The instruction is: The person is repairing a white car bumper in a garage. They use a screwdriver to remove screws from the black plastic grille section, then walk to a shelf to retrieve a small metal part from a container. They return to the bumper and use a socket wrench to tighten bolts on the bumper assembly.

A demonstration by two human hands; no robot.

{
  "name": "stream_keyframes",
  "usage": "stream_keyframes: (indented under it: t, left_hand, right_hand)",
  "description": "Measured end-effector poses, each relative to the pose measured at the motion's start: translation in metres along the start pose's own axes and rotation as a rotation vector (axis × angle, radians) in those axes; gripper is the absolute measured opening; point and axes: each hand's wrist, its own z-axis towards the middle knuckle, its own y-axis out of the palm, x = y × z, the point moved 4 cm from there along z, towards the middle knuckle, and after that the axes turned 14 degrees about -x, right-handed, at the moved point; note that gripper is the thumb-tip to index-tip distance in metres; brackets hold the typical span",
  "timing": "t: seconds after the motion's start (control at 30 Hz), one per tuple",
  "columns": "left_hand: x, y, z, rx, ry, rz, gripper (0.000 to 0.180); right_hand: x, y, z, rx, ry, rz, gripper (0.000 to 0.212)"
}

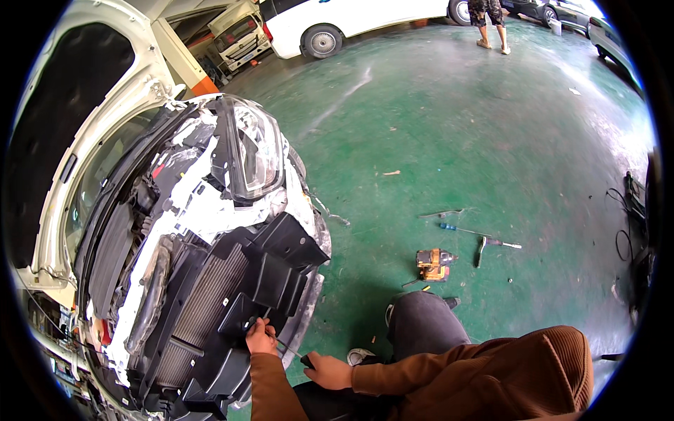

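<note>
- Right hand [330, 372]: fingers clamped on the dark handle of a slim tool [306, 361].
- Left hand [261, 338]: fingers curled together, apparently clamped on the tool's far end; exact contact hidden.
- Tool location: between the two hands, just off the lower outer part of the black plastic shroud [279, 284], in front of the radiator [208, 293] of the opened-up car front.
- Doing it well, my judgement: left fingers should guide the far end, right hand supply the push or turn; keep both in one line so the shaft doesn't skid.
- Ease off the force near the shroud's edge; thin plastic probably cracks or scuffs readily.
- Long axis: slanted, from the right hand up and leftward to the shroud. Handle end faces the person's right, far end the car. Tip shape: can't tell.
</note>
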Motion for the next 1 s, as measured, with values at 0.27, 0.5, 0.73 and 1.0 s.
stream_keyframes:
  t: [0.27,0.5,0.73,1.0]
  left_hand:
    - [0.003,0.004,0.003,0.064,0.022,-0.021,0.030]
    - [-0.001,-0.003,0.008,0.044,0.060,0.028,0.030]
    - [0.005,0.002,0.010,0.087,0.077,0.048,0.033]
    - [0.003,0.000,0.013,0.110,0.058,-0.007,0.033]
  right_hand:
    - [-0.007,0.002,-0.007,-0.566,0.147,1.933,0.009]
    - [-0.011,-0.014,-0.011,-0.097,0.054,0.017,0.038]
    - [0.003,-0.001,0.001,-0.298,0.033,1.018,0.021]
    - [0.008,0.007,-0.001,-0.691,0.102,1.866,0.019]
